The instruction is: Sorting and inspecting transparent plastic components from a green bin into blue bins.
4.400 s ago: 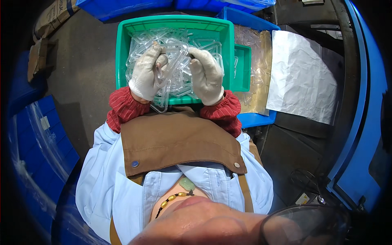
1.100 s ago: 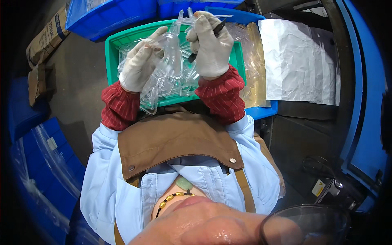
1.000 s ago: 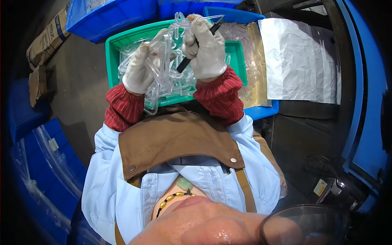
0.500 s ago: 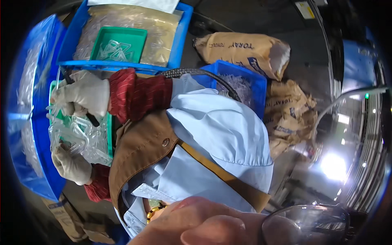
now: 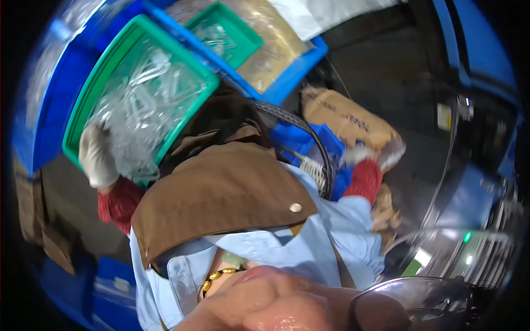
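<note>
My left hand (image 5: 98, 156), in a whitish glove, is at the near left rim of a green tray (image 5: 72, 135). Its fingers are curled together; what they hold, if anything, is hidden. Clear plastic pieces (image 5: 144, 102), some of them angular frames, lie heaped on plastic film in that tray. My right hand (image 5: 358, 156), gloved too, reaches out to the right over a blue bin (image 5: 343, 179), beside a brown paper sack (image 5: 353, 124). Motion smears its fingers, and I cannot tell what is in them.
Beyond the green tray stands a blue crate (image 5: 287, 71) holding a smaller green tray (image 5: 251, 41) of clear pieces. Another blue container (image 5: 52, 105) is at the far left. A dark braided hose (image 5: 314, 132) curves beside my apron (image 5: 232, 187), close to my right arm.
My right hand has left the green tray and swung far right to the blue bin; the dark tool it held no longer shows. My left hand stays by the tray. The view has turned.
</note>
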Demonstrator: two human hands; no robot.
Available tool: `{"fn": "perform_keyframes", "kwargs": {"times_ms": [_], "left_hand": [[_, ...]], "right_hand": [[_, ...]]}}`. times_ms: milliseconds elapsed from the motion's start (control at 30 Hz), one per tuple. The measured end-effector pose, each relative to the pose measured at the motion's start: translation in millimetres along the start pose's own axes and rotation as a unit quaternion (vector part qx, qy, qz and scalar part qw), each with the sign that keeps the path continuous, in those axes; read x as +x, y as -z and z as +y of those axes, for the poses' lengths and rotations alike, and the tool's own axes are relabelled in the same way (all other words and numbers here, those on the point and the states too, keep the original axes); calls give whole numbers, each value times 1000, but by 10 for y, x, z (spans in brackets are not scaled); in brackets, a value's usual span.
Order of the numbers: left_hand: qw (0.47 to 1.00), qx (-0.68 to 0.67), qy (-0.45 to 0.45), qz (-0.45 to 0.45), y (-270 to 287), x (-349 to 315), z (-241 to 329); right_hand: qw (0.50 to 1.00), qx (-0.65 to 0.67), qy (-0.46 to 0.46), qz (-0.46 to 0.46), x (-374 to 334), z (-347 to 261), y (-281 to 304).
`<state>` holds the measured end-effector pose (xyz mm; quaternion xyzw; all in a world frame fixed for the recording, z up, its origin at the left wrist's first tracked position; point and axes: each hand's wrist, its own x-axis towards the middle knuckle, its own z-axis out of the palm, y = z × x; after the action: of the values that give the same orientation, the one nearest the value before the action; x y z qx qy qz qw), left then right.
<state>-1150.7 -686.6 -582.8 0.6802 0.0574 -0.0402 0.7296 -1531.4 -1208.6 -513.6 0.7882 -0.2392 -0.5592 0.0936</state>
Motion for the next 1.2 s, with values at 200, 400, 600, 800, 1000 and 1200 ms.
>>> {"fn": "perform_keyframes", "kwargs": {"times_ms": [200,400,600,800,1000,1200], "left_hand": [[999,-10,20,-42,-313,68,133],[995,-50,-81,36,-389,-180,403],[979,-203,-2,-10,-390,-398,468],[903,-421,47,-65,-471,-458,376],[839,-512,168,77,-686,-388,373],[806,-566,174,-16,-708,-421,391]], "right_hand": [[875,460,-148,-42,370,233,-919],[746,427,217,462,-194,-1367,2465],[519,432,690,261,-428,-3269,3218],[447,428,719,317,-322,-3671,3136],[415,392,730,375,-312,-3687,3088],[436,395,719,370,-298,-3660,3093]]}}
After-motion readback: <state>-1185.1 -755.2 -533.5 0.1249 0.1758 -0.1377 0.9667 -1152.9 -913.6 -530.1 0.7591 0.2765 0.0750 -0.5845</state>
